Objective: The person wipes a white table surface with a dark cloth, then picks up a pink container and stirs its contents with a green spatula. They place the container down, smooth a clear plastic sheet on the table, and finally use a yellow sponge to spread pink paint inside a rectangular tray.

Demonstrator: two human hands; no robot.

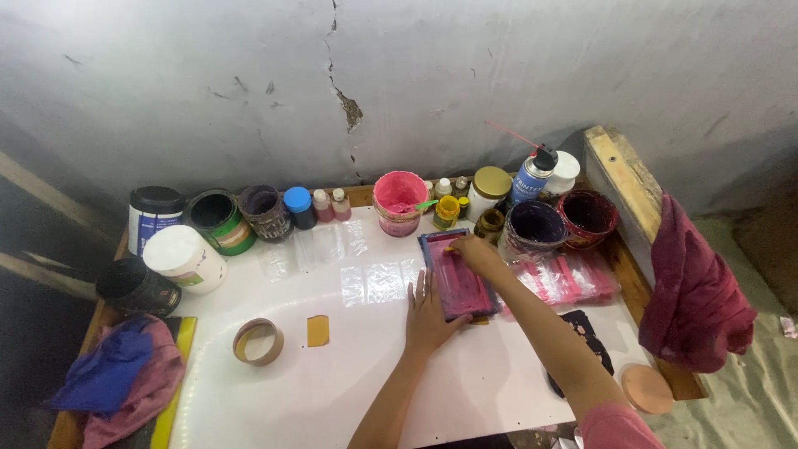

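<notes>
I am pressing my left hand (430,314), fingers spread flat, against the near left edge of the pink frame (456,275) lying on the white table (349,374), below the pink tub (400,202). My right hand (477,251) is resting curled on the frame's far end; I cannot tell what it is gripping.

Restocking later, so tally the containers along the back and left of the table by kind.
Open paint tubs and pots: 6
Closed jars and tubs with lids: 5
Small bottles: 5
Spray can: 1
Total: 17; a few small ones behind the pink tub are partly hidden, so that count is approximate.
</notes>
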